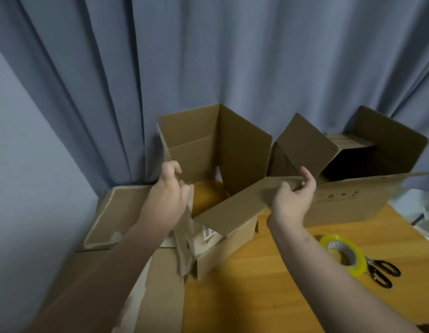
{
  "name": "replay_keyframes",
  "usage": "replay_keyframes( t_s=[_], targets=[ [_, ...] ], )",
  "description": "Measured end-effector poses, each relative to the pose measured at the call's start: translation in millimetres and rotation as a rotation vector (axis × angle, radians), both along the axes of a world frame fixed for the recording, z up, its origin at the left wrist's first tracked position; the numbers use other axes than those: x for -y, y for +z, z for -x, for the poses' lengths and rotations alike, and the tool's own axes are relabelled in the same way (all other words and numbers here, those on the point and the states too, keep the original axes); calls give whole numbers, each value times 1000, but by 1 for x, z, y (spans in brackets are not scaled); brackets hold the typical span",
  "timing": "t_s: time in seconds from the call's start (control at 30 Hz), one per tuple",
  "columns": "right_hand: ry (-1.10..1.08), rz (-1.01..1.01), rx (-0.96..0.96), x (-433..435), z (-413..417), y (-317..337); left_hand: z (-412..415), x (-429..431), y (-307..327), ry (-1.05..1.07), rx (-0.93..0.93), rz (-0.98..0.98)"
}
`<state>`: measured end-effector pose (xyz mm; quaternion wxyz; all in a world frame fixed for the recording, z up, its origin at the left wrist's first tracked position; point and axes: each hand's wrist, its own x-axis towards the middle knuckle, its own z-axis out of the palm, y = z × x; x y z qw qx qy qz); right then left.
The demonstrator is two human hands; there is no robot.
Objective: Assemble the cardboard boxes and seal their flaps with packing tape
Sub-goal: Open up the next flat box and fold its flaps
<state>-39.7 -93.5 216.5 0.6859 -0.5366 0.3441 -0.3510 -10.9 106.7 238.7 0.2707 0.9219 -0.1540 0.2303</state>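
Box [196, 150], centre frame, stands open on table [256, 272]. Left hand [169, 195]: fingers curled over left flap edge. Right hand [292, 200] pinches right flap. Risk: bottom seems unsealed, so uneven pull could skew walls. Tape [334, 246], lower right, unreachable while both hands hold.

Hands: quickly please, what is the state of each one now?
Left hand: closed, grips the left flap of the open box.
Right hand: closed, grips the right flap of the same box.
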Motion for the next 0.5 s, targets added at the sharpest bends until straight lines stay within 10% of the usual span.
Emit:
replay_keyframes(
  t_s=[0.5],
  targets=[
    [-108,345,-106,-58,12,-35,-41,-86,-20,-159,268,-175]
  ],
)
